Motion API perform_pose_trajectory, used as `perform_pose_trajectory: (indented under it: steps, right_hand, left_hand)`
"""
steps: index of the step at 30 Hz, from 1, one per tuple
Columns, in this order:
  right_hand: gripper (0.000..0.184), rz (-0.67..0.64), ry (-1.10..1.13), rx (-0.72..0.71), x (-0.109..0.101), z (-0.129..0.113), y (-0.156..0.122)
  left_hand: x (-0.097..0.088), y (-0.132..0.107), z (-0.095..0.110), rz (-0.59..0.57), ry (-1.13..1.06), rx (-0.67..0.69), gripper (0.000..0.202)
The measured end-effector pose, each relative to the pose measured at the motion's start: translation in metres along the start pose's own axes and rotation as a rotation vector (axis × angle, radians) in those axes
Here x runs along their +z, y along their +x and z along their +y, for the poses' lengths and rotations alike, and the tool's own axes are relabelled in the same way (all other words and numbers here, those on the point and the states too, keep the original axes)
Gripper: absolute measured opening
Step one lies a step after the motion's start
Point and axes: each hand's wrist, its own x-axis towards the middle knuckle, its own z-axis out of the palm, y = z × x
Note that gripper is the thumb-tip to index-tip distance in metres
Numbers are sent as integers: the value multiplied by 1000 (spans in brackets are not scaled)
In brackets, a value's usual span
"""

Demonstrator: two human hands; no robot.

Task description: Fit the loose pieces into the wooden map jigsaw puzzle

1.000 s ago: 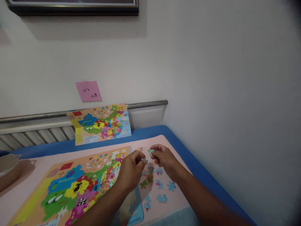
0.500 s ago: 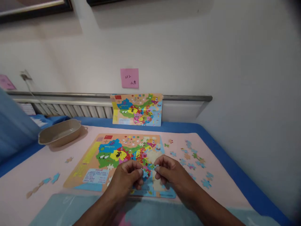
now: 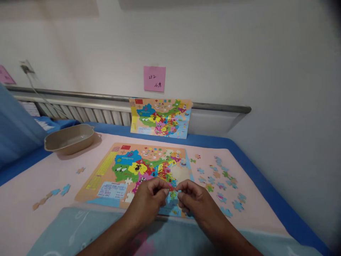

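A jigsaw puzzle map (image 3: 125, 167) lies on the pink cloth, mostly filled in, with pale gaps at its right and lower left. My left hand (image 3: 151, 195) is closed in a pinch over its lower right part. Facing it, my right hand (image 3: 194, 195) pinches too, the fingertips of both hands nearly meeting. Between them shows a small puzzle piece (image 3: 172, 189), reddish and partly hidden by the fingers. Whether it is one piece or two I cannot tell. Loose puzzle pieces (image 3: 238, 205) are scattered right of the board.
A printed reference map (image 3: 160, 119) leans upright against the wall rail (image 3: 223, 107). At the back left stands a beige basin (image 3: 70, 140). Several more pieces (image 3: 55, 192) lie left of the board. A light blue cloth (image 3: 71, 227) covers the near edge.
My view has tipped down slightly and shifted left. Both hands remain pinched together over the lower right of the puzzle, their fingertips now closer to each other.
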Motion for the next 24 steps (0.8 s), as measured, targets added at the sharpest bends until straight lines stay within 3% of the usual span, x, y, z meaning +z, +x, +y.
perform_pose_trajectory:
  steps: [10,17,24]
  right_hand:
    - [13,-7,42,16,-3,3,-2]
    - [11,-15,37,9,-3,6,-1]
    - [9,7,21,37,-1,9,0]
  left_hand:
    - [2,3,-5,28,-6,-23,22]
    - [5,3,-3,6,-74,-52,23]
    - [4,2,-6,-31,-5,-36,22]
